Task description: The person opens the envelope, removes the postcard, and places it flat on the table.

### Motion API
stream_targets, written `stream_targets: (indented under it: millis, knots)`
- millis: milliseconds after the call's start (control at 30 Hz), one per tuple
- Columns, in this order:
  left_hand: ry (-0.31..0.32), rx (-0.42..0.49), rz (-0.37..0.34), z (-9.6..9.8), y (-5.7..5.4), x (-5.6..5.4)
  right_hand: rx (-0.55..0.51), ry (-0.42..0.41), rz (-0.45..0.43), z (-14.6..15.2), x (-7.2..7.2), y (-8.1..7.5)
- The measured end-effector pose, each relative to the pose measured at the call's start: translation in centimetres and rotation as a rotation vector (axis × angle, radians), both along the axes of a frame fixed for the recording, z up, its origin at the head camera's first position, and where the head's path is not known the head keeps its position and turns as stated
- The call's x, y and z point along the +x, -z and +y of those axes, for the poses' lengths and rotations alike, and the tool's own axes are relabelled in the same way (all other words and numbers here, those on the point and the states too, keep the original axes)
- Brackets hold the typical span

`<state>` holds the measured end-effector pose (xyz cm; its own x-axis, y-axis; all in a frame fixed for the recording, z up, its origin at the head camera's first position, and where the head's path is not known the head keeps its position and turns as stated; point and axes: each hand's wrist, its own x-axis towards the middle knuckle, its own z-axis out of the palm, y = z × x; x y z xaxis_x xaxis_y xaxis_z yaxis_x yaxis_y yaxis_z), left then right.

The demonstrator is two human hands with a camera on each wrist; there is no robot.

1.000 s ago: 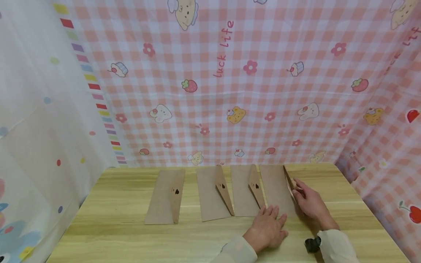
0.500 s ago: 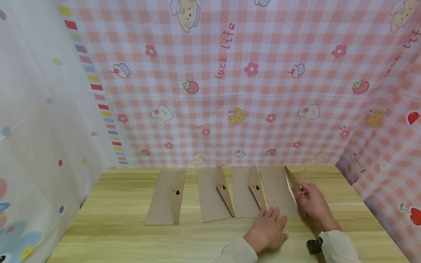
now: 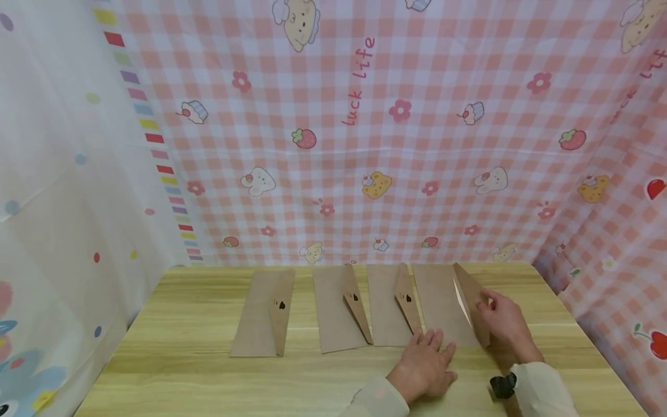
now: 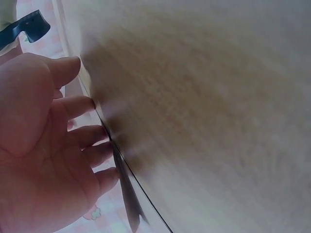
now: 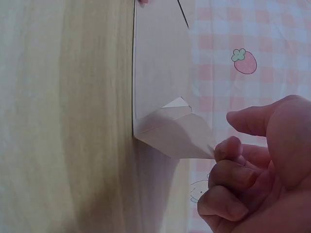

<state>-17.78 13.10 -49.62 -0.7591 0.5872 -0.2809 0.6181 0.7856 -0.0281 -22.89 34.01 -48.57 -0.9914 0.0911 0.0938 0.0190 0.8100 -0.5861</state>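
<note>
Evidently the right-hand end of the row has both hands' attention: four brown envelopes lie across the far half of the table (image 3: 208,382), flaps toward its right edge. The first envelope (image 3: 255,315) sits well apart at the left, its flap almost flat; the second envelope (image 3: 330,313) and third envelope (image 3: 388,307) lie close together, flaps partly raised. Just beside them, nearest the table's far right corner, is the fourth envelope (image 3: 440,307), its flap (image 3: 471,292) tilted up so that a white slit shows along the opening.

The left hand (image 3: 424,365) probably serves as a weight, keeping the paper from sliding while the flap is handled; its fingertips reach the near ends of the third and fourth envelopes, where these adjoin. Having all flaps face the same way likely keeps them within easy reach of the right hand (image 3: 505,318).

As for pose, the left hand lies palm down, fingers spread and relaxed, grasping nothing, its forearm coming in over the near edge. The right hand comes from the near right corner, fingers curled beside the flap's tip and thumb set apart from the index finger; whether they pinch the paper or merely touch it, I cannot tell.
</note>
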Motion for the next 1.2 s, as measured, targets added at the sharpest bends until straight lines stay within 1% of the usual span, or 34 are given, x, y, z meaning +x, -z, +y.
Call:
stream_targets:
  millis: [333,500,633,800,1033,1200]
  knots:
    - [-0.002,0.024,-0.021,-0.1,-0.2,0.0,0.021,0.017,-0.136,0.0,-0.2,-0.8]
    - [-0.005,0.036,-0.050,-0.2,-0.2,-0.1,0.040,0.025,-0.177,0.1,-0.5,-0.7]
    - [-0.009,0.040,-0.057,-0.2,-0.2,-0.2,0.046,0.014,-0.173,0.0,-0.7,-0.4]
    - [-0.008,0.037,-0.050,-0.2,-0.2,-0.2,0.032,-0.016,-0.164,0.0,-0.9,-0.2]
    - [-0.012,0.021,-0.038,-0.3,-0.3,-0.1,0.031,-0.033,-0.162,0.1,-1.2,0.3]
    - [-0.008,0.007,-0.021,-0.3,-0.1,-0.1,0.030,-0.040,-0.165,0.2,-1.6,0.6]
